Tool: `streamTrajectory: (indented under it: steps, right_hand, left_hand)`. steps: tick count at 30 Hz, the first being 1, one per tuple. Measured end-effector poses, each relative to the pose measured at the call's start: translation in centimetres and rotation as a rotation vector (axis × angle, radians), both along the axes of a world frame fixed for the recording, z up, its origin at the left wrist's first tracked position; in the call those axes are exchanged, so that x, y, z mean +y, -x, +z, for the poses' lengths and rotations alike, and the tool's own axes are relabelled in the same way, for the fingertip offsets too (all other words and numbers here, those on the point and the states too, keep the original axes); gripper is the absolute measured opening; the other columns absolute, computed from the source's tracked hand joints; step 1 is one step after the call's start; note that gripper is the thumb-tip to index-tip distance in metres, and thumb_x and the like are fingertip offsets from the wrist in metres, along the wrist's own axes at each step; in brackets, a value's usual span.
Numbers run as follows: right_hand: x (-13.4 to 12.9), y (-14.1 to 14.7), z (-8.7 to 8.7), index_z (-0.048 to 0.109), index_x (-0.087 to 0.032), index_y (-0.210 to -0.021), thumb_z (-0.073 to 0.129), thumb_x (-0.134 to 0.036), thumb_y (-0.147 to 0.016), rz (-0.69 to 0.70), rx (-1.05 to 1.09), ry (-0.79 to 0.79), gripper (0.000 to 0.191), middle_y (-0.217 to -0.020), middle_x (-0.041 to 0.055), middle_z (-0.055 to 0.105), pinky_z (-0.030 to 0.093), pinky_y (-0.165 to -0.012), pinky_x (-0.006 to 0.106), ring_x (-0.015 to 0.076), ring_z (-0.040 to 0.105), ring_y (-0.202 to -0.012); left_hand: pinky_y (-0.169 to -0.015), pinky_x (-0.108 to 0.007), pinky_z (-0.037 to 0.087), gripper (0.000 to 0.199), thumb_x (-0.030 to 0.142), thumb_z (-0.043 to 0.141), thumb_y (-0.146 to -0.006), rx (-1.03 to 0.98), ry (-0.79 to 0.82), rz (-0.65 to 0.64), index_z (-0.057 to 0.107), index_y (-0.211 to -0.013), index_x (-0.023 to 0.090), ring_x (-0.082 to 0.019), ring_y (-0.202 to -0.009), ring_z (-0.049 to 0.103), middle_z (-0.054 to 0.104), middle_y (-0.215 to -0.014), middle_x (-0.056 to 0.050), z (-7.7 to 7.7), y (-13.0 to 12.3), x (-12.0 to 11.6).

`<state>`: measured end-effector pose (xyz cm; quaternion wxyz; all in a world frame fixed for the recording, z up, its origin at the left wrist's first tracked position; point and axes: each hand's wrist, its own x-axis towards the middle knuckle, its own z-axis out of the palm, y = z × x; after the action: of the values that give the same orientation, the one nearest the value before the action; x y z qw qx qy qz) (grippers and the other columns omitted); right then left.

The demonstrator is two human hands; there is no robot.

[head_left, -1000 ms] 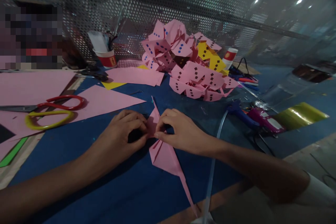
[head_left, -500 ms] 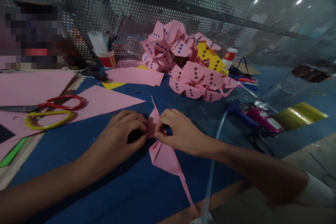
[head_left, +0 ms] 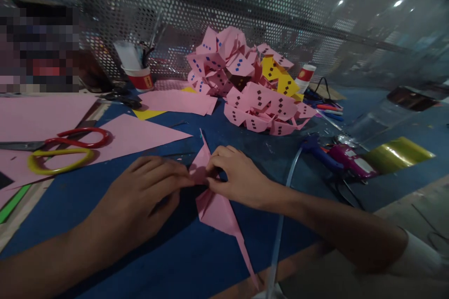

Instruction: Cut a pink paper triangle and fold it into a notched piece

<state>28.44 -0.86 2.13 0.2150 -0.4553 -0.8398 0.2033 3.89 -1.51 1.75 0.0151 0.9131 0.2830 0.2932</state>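
Observation:
A long folded strip of pink paper (head_left: 215, 215), gathered at its middle and pointed at both ends, lies aslant on the blue tabletop. Thumb and forefinger of my right hand (head_left: 238, 175) are pinched on its gathered middle. From the other side, my left hand (head_left: 140, 196) has its fingers together, their tips at the left edge of the paper's upper part. The left thumb is partly hidden under the fingers. Scissors (head_left: 70, 149) with one red and one yellow handle lie on pink sheets (head_left: 140, 135) to the left.
Pink and yellow folded paper pieces (head_left: 242, 79) with dotted marks are piled at the back. A glue gun (head_left: 326, 154) with a clear glue stick (head_left: 286, 196) lies right, near a bottle (head_left: 386, 107). A paper cup (head_left: 139, 78) holding tools stands by the perforated metal screen (head_left: 196, 0).
My left hand has shifted left and toward me, its fingers straightening, uncovering more of the paper's left edge. My right hand keeps its pinch on the middle.

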Motion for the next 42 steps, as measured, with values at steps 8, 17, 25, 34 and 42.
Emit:
streamTrajectory:
  steps: [8,17,25,34,42]
  right_hand:
    - [-0.1,0.0,-0.1,0.068,-0.020,-0.085,0.069,-0.021,-0.093,0.008,0.014,-0.005,0.009,-0.100,0.0023,0.065,0.042,-0.092,0.033,0.0178,0.056,-0.098]
    - [0.0,-0.1,0.0,0.068,-0.020,-0.085,0.069,-0.024,-0.095,0.014,0.032,0.001,0.011,-0.097,0.0018,0.066,0.042,-0.092,0.033,0.0183,0.056,-0.098]
    - [-0.1,-0.1,0.0,0.069,-0.020,-0.085,0.070,-0.021,-0.092,0.020,0.031,-0.006,0.007,-0.096,0.0018,0.066,0.043,-0.092,0.033,0.0181,0.056,-0.098]
    - [0.0,-0.1,0.5,0.070,-0.019,-0.087,0.064,-0.018,-0.095,0.010,0.033,0.048,0.010,-0.099,0.0026,0.068,0.043,-0.093,0.033,0.0175,0.059,-0.097]
    - [-0.3,0.0,0.2,0.068,-0.020,-0.088,0.065,-0.009,-0.083,0.018,0.040,0.011,0.013,-0.100,0.0016,0.067,0.042,-0.090,0.032,0.0174,0.057,-0.096]
  left_hand:
    - [-0.101,-0.043,0.054,0.049,0.012,0.051,-0.095,0.171,-0.192,-0.118,0.064,-0.139,0.029,-0.024,-0.107,0.075,0.078,-0.128,-0.001,-1.6,1.3,-0.9]
    - [-0.099,-0.042,0.054,0.046,0.010,0.049,-0.097,0.181,-0.204,-0.130,0.068,-0.135,0.027,-0.024,-0.110,0.075,0.079,-0.127,-0.003,-1.4,1.1,-1.1]
    - [-0.101,-0.039,0.048,0.035,0.007,0.046,-0.101,0.171,-0.291,-0.129,0.070,-0.124,0.015,-0.022,-0.108,0.071,0.080,-0.122,-0.006,-1.1,0.6,-1.2]
    - [-0.099,-0.040,0.049,0.037,0.007,0.045,-0.100,0.169,-0.276,-0.123,0.070,-0.125,0.017,-0.022,-0.109,0.071,0.079,-0.123,-0.006,-0.9,0.6,-1.3]
    - [-0.099,-0.042,0.048,0.036,0.007,0.046,-0.099,0.168,-0.265,-0.130,0.071,-0.124,0.016,-0.024,-0.109,0.071,0.079,-0.123,-0.007,-1.0,0.6,-1.3]
